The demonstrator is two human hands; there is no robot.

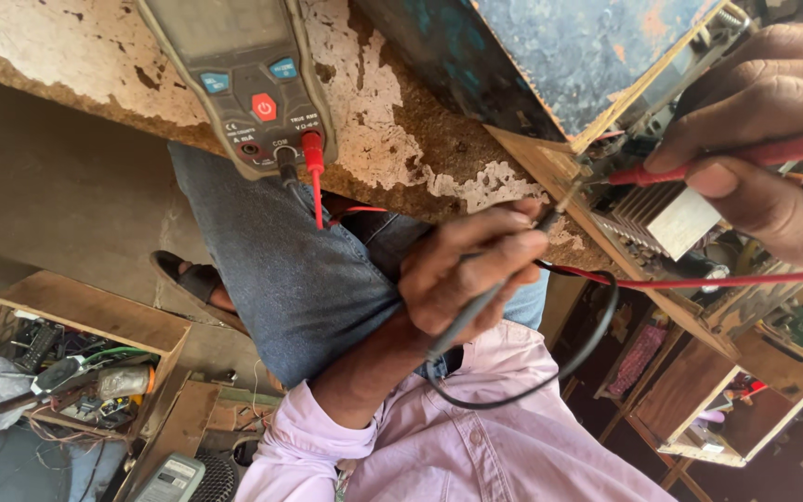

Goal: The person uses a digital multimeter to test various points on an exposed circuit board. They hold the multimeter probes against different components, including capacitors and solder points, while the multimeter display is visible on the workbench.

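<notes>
The left hand (471,274) is reaching up from the lower middle of the view, its forearm in a rolled pale pink sleeve (346,437), wrist bent slightly back. Its fingers (476,244) are clenching the black probe (490,297) like a pen, and the probe is slanting up to the right so that its metal tip is meeting the near edge of the circuit board (662,270) inside the opened device (559,65). The black lead (550,381) is looping down from the probe's back end and curving up again to the right.

The right hand (773,139) is coming in from the right edge, palm down, thumb lying flat beneath. Its fingers (745,93) are pinching the red probe (727,160), which is lying almost level and pointing left, its tip touching the board just beside a finned silver heat sink (666,218). A red lead (699,279) is running below it toward the right edge.

The grey multimeter (243,84) is lying on the worn, flaking bench (401,130) at the top left, well apart from both hands, with a red plug (312,149) and a black plug seated in its sockets. A knee in blue jeans (290,270) is showing under the bench, and a wooden box (76,363) of tools and wires is sitting on the floor at the lower left.
</notes>
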